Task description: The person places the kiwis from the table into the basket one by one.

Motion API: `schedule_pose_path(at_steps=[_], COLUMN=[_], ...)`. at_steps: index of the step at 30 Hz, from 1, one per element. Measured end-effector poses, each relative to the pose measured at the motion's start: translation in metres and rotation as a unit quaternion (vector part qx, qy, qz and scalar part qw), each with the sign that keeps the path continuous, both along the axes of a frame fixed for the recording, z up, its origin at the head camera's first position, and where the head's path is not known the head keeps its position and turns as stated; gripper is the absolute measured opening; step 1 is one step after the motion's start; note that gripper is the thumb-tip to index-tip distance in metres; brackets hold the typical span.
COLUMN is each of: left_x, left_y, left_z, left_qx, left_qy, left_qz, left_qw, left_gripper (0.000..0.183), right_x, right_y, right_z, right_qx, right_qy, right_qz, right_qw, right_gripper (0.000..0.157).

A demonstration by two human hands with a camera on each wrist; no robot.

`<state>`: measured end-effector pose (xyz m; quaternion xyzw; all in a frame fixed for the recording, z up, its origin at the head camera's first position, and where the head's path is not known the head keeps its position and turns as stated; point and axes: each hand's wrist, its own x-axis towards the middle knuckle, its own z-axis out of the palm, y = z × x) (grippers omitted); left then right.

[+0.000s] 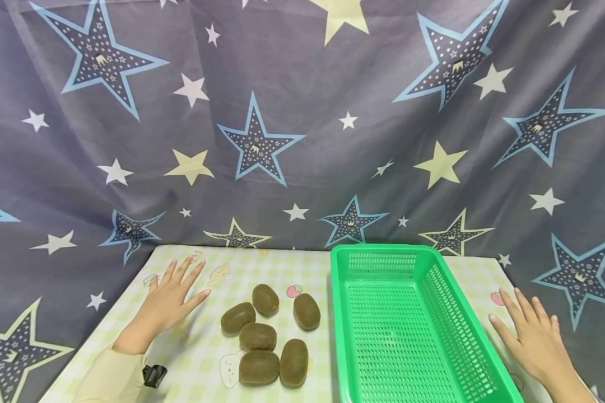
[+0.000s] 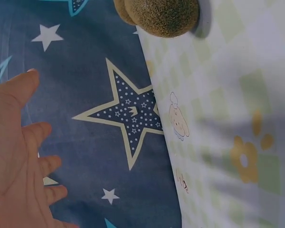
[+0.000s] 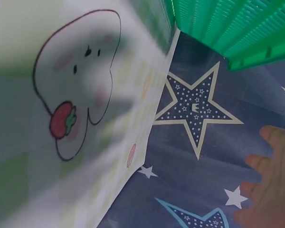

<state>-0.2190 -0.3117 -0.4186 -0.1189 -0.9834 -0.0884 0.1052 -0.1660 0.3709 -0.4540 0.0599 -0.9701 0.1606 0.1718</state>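
Several brown fuzzy kiwifruits [image 1: 259, 337] lie grouped on the table left of a green plastic basket [image 1: 340, 336], and nothing is inside the basket. My left hand [image 1: 173, 296] is held over the table's left side with its fingers spread, apart from the fruit. In the left wrist view its palm [image 2: 12, 156] holds nothing, and kiwifruit [image 2: 164, 14] shows at the top edge. To the right of the basket, my right hand [image 1: 531, 338] hovers with fingers extended and touches nothing. Part of that hand [image 3: 273, 180] shows at the right wrist view's edge, below the basket [image 3: 237, 28].
A pale green checked cloth with cartoon prints covers the table [image 1: 191, 347]. Behind it hangs a dark curtain [image 1: 302, 78] with a star pattern, which also drops past the table's sides. A small black clip-like item [image 1: 154, 375] sits at the left sleeve.
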Motion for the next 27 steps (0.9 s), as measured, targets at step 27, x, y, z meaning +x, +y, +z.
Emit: schedule_pose_path(at_steps=[27], left_x=[-0.002], left_y=[0.024], left_z=[-0.017], left_qx=[0.086], left_qy=[0.023], left_qz=[-0.059], left_qw=[0.9943], left_gripper=[0.083], right_x=[-0.007], right_y=[-0.022], right_z=[0.001], right_qx=[-0.183], right_qy=[0.006], right_qz=[0.150], right_qw=[0.971], right_gripper=[0.061])
